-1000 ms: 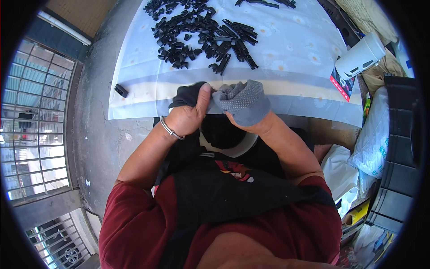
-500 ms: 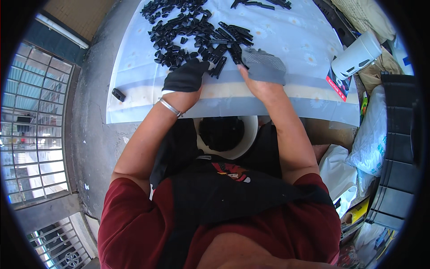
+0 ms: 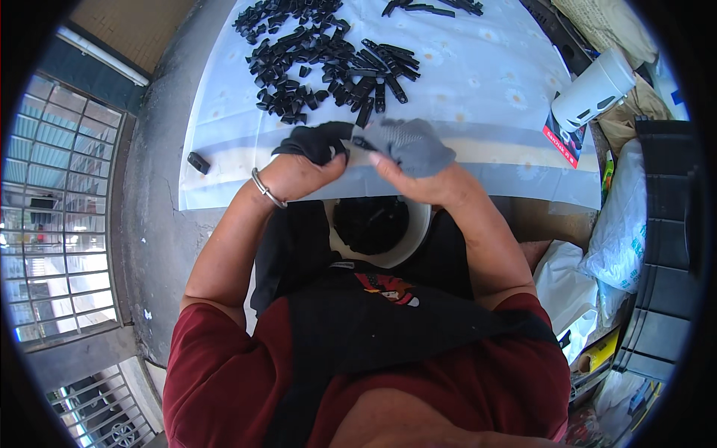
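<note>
Hands (image 3: 312, 153) (image 3: 409, 153) (two, partly gloved) meet at one black piece (image 3: 363, 142).

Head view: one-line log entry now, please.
left hand: grip unclear; right hand: holding black piece; black parts: piled on tablecloth; white bucket: dark contents

Daylight shows through a large metal-barred window (image 3: 63, 216) left of the grey concrete floor (image 3: 158, 224) and white daisy-patterned counter (image 3: 478, 82).

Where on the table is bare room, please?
White flowered tablecloth is bare at right, between the long black plastic strips and white plastic cylinder, and at left, between small black oblong object and heap of black plastic chips. Upper middle is crowded; left hand and right hand cover front middle.
</note>
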Motion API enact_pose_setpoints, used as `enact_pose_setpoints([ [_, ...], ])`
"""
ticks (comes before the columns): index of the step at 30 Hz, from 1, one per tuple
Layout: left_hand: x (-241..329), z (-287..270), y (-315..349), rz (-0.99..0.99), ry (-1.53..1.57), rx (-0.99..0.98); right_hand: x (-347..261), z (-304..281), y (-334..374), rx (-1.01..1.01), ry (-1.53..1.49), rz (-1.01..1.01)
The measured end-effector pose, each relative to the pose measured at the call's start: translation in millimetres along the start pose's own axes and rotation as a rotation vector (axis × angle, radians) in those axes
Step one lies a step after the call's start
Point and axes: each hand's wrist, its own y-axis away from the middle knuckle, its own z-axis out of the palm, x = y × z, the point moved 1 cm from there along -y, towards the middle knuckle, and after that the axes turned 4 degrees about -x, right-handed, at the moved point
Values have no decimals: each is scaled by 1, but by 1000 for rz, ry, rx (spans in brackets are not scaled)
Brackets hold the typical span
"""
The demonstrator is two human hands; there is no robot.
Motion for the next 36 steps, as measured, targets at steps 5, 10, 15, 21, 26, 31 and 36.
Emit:
enact_pose_setpoints([
  [5, 6, 3, 8, 108, 219, -81, -5, 12, 3, -19, -74, -285],
  [10, -26, 30, 18, -69, 720, 20, -18, 8, -3, -17, -75, -190],
  [15, -27, 53, 19, -153, 832, 270, -18, 22, -1, 146, -91, -88],
  [21, -14, 35, 19, -87, 749, 265, -10, 5, 6, 107, -53, -95],
  [26, -8, 28, 20, -126, 616, 253, -13, 3, 7, 38, 35, -140],
  [31, 2, 29, 20, -15, 250, 344, -6, 22, 11, 96, 255, -268],
  [36, 2, 31, 27, 0, 50, 220, -20, 33, 10, 77, 321, -304],
])
